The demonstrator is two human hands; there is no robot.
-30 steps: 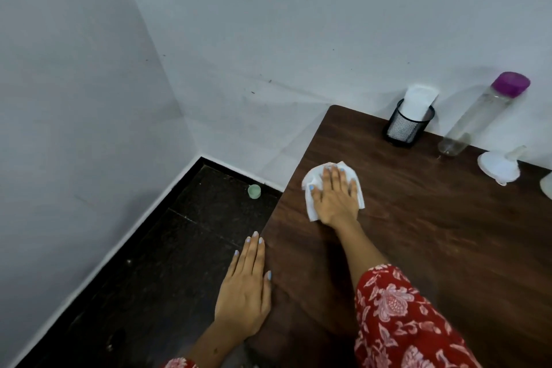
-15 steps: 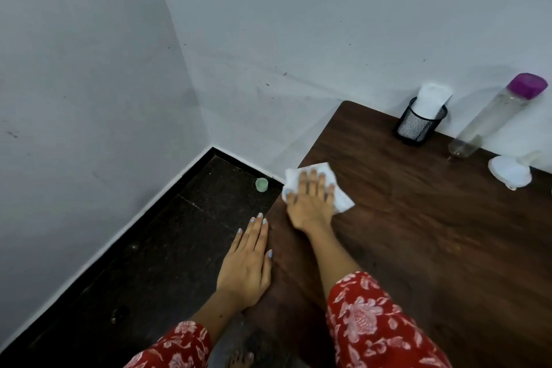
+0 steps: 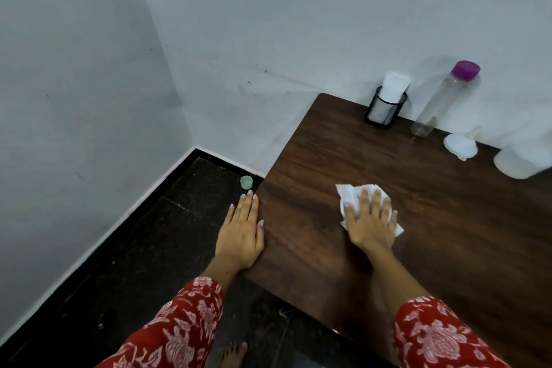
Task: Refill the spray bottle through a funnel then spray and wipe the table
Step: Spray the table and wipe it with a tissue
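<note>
My right hand (image 3: 370, 225) presses the tissue (image 3: 348, 194) flat under spread fingers (image 3: 377, 200), unwiped worktop (image 3: 448, 233) stretching right, left hand (image 3: 240, 236) flat at the left edge.

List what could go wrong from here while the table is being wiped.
1. The tall bottle with the purple cap stands near the table's back edge; a wide sweep of the right hand and tissue might tip it.
2. The funnel lies loose nearby and could be knocked along.
3. The left hand rests at the table edge; it could slip off.
</note>
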